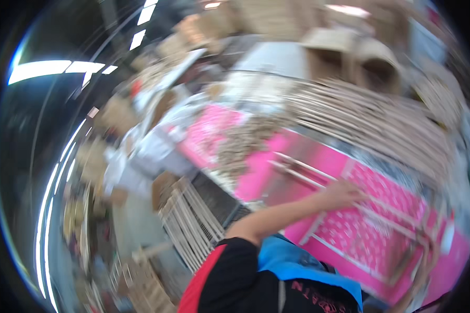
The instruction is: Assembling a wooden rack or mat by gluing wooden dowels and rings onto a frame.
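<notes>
Two long pale strips [303, 171], which look like wooden sticks, lie aslant over the pink work surface [256, 180]. My left hand [342, 194] reaches across with its fingers curled round the strips near their middle. At the strips' near right end is my right hand [427, 248], too smeared by motion to show its fingers. Beneath them sits a white-speckled pink area [352, 237] with a pale bar along its edge. A heap of small beige pieces [245, 141] rests on the pink surface farther left.
Long pale sticks [371, 120] are piled beyond the pink surface. Open cardboard boxes [376, 65] stand behind them. A bundle of slats [190, 221] is at my left, with white sacks [146, 156] farther off. The whole view is tilted and blurred.
</notes>
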### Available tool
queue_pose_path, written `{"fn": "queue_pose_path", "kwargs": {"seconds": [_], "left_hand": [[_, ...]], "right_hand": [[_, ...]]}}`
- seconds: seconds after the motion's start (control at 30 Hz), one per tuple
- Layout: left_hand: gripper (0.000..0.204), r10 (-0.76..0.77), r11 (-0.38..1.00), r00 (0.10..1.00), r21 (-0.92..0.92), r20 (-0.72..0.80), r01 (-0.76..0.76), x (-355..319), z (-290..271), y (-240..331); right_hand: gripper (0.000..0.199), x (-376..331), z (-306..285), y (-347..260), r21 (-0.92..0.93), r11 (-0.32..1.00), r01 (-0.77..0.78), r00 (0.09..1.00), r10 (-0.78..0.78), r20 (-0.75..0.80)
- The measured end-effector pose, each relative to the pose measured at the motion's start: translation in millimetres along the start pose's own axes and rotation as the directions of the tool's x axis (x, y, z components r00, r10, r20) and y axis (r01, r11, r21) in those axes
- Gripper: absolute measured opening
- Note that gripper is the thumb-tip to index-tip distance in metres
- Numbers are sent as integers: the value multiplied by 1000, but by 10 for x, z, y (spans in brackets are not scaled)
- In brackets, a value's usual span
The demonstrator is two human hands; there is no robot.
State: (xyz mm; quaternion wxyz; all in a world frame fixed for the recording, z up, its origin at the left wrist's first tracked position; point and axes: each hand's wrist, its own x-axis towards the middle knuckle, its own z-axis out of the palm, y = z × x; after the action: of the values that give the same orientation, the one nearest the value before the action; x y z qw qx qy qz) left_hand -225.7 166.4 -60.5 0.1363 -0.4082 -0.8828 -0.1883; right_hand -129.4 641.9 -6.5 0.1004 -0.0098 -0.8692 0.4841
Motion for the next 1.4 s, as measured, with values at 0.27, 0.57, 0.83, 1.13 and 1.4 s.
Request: {"fn": "queue_pose_path", "kwargs": {"seconds": [0.27, 0.57, 0.83, 1.13, 1.4], "left_hand": [[51, 52, 993, 999, 110, 5, -52, -265, -309, 141], [41, -243, 962, 944, 67, -225, 264, -1069, -1356, 397], [42, -700, 327, 272, 42, -661, 944, -2954, -2463, 1464], [48, -449, -356, -379, -227, -809, 907, -4883, -1825, 2723], [67, -279, -657, -662, -364, -696, 660, -5856, -1164, 2791]], "right_hand": [[19, 20, 352, -655, -98, 958, 270, 962, -265, 59], [43, 317, 626, -1550, -149, 979, 139, 905, -65, 420], [17, 319, 2241, -1686, 272, 886, 375, 730, -463, 503], [14, -541, 3322, -2589, 497, 790, 360, 311, -604, 734], [15, -910, 3821, -2890, 448, 791, 416, 124, -538, 834]]}}
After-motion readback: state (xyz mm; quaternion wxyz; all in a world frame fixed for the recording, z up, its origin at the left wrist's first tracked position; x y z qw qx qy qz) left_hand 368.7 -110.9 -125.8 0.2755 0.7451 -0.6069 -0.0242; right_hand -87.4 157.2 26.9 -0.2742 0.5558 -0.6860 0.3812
